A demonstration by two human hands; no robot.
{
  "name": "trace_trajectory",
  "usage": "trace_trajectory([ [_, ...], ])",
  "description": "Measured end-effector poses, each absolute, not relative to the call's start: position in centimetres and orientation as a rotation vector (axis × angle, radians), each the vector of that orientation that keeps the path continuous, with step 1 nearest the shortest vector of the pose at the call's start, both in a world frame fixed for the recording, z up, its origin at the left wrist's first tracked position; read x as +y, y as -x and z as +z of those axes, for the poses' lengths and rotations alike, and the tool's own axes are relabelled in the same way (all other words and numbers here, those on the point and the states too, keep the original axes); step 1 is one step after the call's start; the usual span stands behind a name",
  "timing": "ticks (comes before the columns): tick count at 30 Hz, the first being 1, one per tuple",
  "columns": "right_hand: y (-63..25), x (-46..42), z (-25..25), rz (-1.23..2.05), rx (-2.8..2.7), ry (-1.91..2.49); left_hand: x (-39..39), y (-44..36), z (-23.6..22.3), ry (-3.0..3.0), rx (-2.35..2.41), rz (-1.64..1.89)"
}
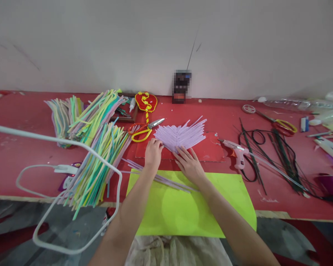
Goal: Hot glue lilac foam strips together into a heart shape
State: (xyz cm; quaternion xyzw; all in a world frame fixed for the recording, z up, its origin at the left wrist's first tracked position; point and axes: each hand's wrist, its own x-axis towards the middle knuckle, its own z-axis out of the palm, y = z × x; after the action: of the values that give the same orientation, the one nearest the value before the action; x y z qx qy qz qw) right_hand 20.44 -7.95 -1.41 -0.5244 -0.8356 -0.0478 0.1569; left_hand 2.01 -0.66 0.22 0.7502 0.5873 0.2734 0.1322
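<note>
A lilac fan-shaped piece (pixel 180 135), made of pipe cleaners laid in a V pattern, rests on a red board (pixel 215 149). My left hand (pixel 153 152) is at its lower left edge, thumb and fingers closed in a pinch on the end of a lilac pipe cleaner. Flat on the lower tip lies my right hand (pixel 189 162), its fingers stretched out and apart. Below the board, several loose lilac pipe cleaners (pixel 173 183) lie across a bright yellow-green sheet (pixel 183 212), partly under my left forearm. Scissors with yellow and red handles (pixel 147 131) stand near my left hand.
Bundles of coloured pipe cleaners (pixel 100 162) lie left, behind a white cable (pixel 119 192). A pink glue gun (pixel 238 153), dark green stems (pixel 284 162) and more scissors (pixel 283 125) are on the right. A blurred dark device (pixel 181 87) leans on the wall.
</note>
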Motion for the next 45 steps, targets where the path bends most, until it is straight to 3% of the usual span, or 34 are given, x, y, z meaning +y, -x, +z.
trace_trajectory([
  [20,-20.5,-7.8,-1.6,-0.138,-2.400,1.511,-0.2,-1.3,-0.9,-2.101,1.859,0.949],
  [35,-19.9,-8.2,-1.3,-0.122,-2.341,1.524,-2.7,-3.0,0.5,-2.179,2.052,0.323],
  [45,-19.9,-8.2,-1.4,-0.099,-2.356,1.546,-3.3,-3.5,-0.2,-2.196,2.093,0.235],
])
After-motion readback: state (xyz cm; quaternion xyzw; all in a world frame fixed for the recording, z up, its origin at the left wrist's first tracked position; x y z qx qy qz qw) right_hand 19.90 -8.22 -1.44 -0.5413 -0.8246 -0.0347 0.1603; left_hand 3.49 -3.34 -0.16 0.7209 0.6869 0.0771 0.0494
